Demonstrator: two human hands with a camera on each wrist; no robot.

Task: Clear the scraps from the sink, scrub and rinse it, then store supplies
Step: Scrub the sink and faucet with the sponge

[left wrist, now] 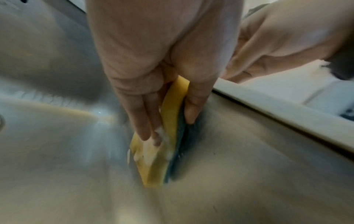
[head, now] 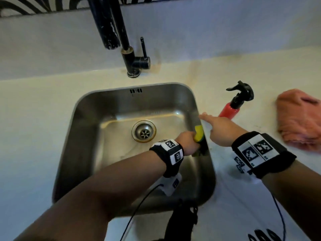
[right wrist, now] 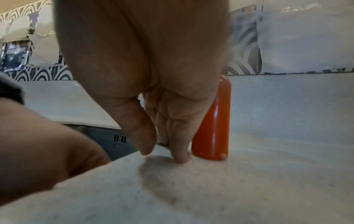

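My left hand [head: 187, 141] is inside the steel sink [head: 97, 108], gripping a yellow sponge [head: 198, 133] with a dark scouring side. The sponge [left wrist: 168, 136] carries white foam and its dark side is pressed against the sink's right wall [left wrist: 249, 166], with fingers on one face and the thumb on the other. My right hand [head: 220, 129] rests with straight fingers on the white counter [head: 260, 197] at the sink's right rim; its fingertips [right wrist: 180, 157] touch the counter and hold nothing. A red spray bottle [head: 229, 111] with a black trigger stands just beyond that hand.
A black tap [head: 133, 61] rises behind the sink, its spout overhanging the basin. The drain [head: 143, 130] sits mid-basin. A pink cloth [head: 302, 119] lies crumpled on the counter at the far right. Black cables [head: 139, 209] trail from my wrists near the front edge.
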